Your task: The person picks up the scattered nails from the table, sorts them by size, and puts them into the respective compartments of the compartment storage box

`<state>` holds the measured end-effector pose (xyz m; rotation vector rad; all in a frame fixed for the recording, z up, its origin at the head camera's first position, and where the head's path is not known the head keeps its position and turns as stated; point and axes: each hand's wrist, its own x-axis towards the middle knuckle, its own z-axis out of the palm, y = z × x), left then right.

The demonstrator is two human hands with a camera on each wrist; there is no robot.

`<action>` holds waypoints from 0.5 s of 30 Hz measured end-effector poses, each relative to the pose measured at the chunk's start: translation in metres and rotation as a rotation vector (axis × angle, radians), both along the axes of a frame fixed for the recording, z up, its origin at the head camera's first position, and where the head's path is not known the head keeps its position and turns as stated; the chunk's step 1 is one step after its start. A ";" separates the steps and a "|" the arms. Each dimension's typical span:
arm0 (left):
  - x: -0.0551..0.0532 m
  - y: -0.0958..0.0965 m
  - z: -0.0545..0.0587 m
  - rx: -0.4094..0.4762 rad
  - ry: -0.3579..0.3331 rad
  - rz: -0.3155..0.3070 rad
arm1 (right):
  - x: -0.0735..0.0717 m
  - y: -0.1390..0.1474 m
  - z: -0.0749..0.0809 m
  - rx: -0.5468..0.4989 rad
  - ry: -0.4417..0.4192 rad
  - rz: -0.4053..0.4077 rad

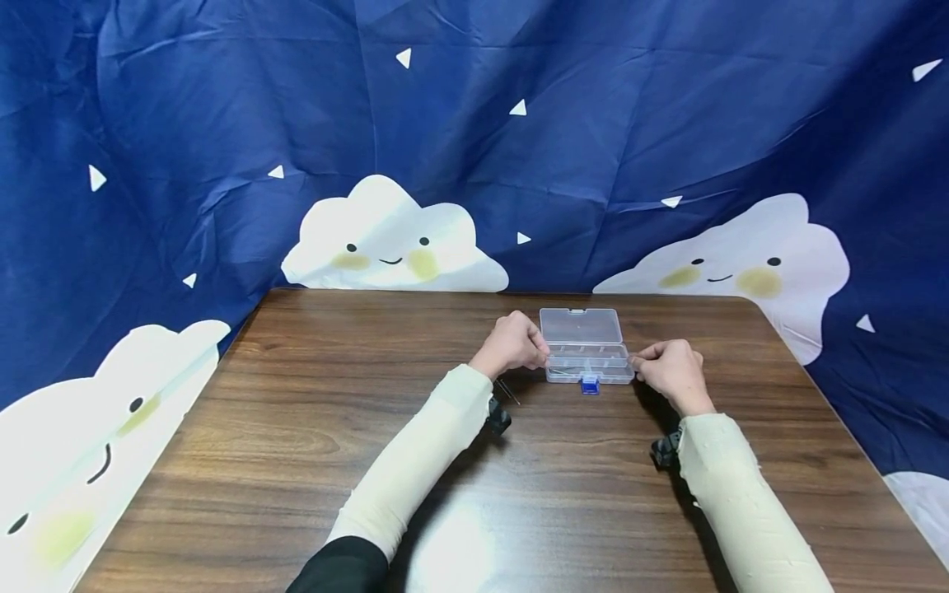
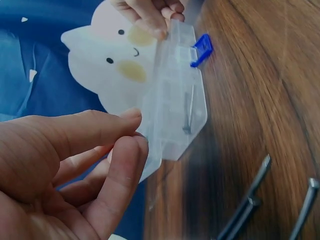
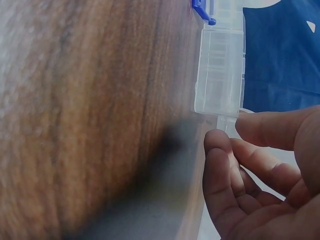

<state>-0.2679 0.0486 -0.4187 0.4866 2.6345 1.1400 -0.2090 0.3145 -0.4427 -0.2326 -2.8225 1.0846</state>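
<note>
A clear plastic box [image 1: 589,364] with compartments sits on the table, its lid [image 1: 581,326] raised at the back and a blue latch [image 1: 590,385] hanging at the front. My left hand [image 1: 513,342] is at the box's left end, thumb and index finger [image 2: 125,155] pinching at its edge. At the opposite end my right hand [image 1: 673,371] grips the corner between thumb and fingers, and a bit of clear plastic shows between the tips in the right wrist view. One nail [image 2: 189,112] lies in a front compartment. Loose nails [image 2: 306,202] lie near my left wrist.
The brown wooden table [image 1: 334,395] stretches out around the box. Behind it hangs a blue curtain [image 1: 460,107] printed with white clouds. Black wrist cameras [image 1: 498,417] sit under both wrists, close to the tabletop.
</note>
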 end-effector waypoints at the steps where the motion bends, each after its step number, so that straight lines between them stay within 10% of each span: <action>1: 0.000 -0.002 -0.001 0.014 -0.005 -0.002 | 0.000 0.000 0.000 -0.001 0.000 0.002; 15: 0.000 -0.025 -0.012 0.052 -0.092 -0.029 | 0.001 -0.002 0.001 0.010 0.021 0.001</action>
